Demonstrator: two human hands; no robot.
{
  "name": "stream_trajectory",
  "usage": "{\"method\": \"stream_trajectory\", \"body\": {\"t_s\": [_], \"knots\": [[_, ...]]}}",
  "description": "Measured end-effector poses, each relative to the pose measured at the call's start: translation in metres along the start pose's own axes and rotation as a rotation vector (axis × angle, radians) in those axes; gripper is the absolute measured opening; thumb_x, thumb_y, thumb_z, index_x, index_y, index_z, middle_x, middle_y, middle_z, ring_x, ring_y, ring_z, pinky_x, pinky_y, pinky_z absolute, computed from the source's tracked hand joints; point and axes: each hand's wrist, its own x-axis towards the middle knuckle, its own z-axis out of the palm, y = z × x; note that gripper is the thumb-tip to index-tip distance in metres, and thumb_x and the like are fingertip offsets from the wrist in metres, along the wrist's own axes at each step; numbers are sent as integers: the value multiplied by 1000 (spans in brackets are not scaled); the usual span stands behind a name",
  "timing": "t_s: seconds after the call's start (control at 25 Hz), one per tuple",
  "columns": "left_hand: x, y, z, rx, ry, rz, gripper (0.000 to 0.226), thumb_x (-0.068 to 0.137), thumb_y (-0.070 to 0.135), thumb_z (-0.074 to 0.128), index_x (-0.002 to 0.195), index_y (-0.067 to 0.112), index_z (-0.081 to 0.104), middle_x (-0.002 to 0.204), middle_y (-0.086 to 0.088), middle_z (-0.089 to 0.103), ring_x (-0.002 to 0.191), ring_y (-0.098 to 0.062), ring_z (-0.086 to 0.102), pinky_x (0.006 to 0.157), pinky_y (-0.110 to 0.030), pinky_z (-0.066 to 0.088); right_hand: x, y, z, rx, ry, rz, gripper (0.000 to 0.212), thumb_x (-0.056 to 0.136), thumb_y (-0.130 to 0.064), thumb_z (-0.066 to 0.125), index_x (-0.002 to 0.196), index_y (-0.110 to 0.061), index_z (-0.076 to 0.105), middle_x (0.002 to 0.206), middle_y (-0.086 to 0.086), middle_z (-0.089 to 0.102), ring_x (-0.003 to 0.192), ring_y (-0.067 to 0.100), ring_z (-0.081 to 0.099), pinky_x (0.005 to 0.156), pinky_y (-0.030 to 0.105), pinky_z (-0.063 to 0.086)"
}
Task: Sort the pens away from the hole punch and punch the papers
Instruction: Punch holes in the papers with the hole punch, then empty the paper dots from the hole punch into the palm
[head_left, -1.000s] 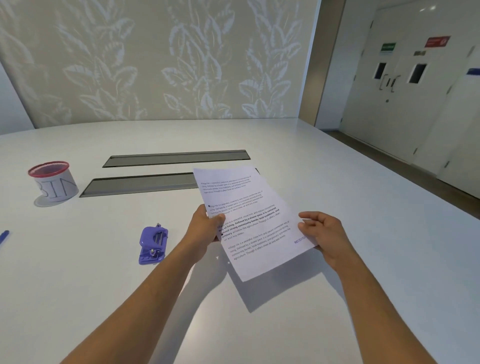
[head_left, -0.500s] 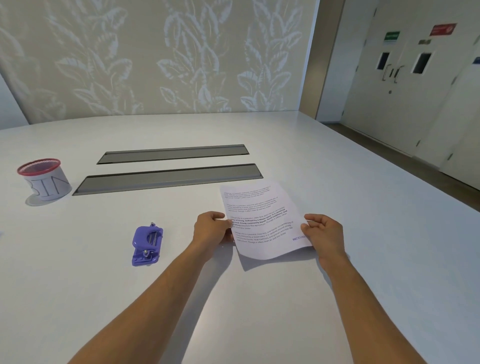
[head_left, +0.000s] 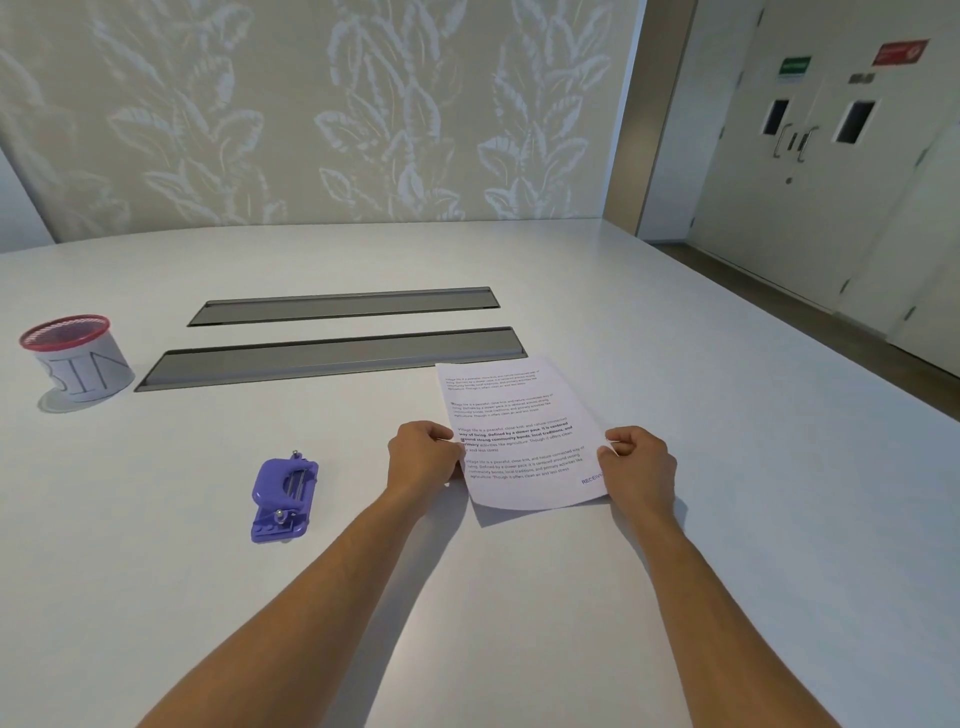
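Thin, floppy printed sheet (head_left: 514, 431) is pinched at both side edges by left hand (head_left: 423, 457) and right hand (head_left: 636, 460); edge grips judged best.

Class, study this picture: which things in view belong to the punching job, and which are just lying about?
Belong to the job:
printed paper, gripped by the left hand and right hand
purple hole punch

Just lying about:
red-rimmed cup marked BIN
two grey table hatches
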Motion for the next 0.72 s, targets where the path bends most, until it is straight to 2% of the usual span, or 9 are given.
{"method": "stream_trajectory", "body": {"t_s": [0.08, 0.2, 0.32, 0.4, 0.6, 0.72], "knots": [[2, 0, 1, 43, -1, 30, 12, 79, -1, 63, 79, 11, 61, 84, -10, 72, 66, -25, 73, 64, -40, 62, -1, 0, 4, -55, 8, -30, 28, 91, 0, 55, 117, -3, 66, 113, 12, 69, 87, 18, 56, 55, 3, 38], [5, 0, 3, 136, -6, 66, 9, 78, 3, 60, 83, 10, 63, 83, -7, 72, 62, -22, 72, 60, -39, 62, -3, -1, 8, -112, 24, -40, 29, 90, -2, 56, 117, -4, 66, 115, 12, 69, 93, 21, 59, 77, 20, 38], [8, -1, 5, 249, -14, 112, 12, 77, 8, 59, 88, 12, 64, 84, -6, 71, 64, -24, 72, 65, -41, 62, -3, 0, 13, -197, 42, -58, 28, 89, -10, 60, 116, -7, 67, 116, 10, 69, 108, 28, 60, 83, 28, 42], [10, -2, 5, 315, -4, 143, 16, 78, 10, 60, 93, 12, 64, 90, -6, 70, 76, -25, 70, 73, -39, 60, -4, 2, 15, -283, 62, -91, 26, 90, -19, 62, 114, -11, 68, 114, 8, 70, 112, 29, 55, 89, 34, 43], [6, -4, 3, 428, 7, 213, 9, 81, 16, 61, 89, 14, 62, 89, -2, 65, 86, -25, 64, 73, -33, 51, -7, 0, 15, -367, 133, -97, 30, 92, -39, 61, 113, -18, 67, 118, 8, 66, 119, 30, 49, 99, 44, 35], [1, -14, -3, 467, 44, 266, 24, 84, 30, 61, 102, 15, 66, 100, -1, 66, 85, -22, 63, 74, -33, 52, -10, -5, 17, -392, 164, -143, 33, 92, -40, 61, 117, -18, 64, 123, 11, 62, 123, 32, 46, 101, 45, 33]]}}
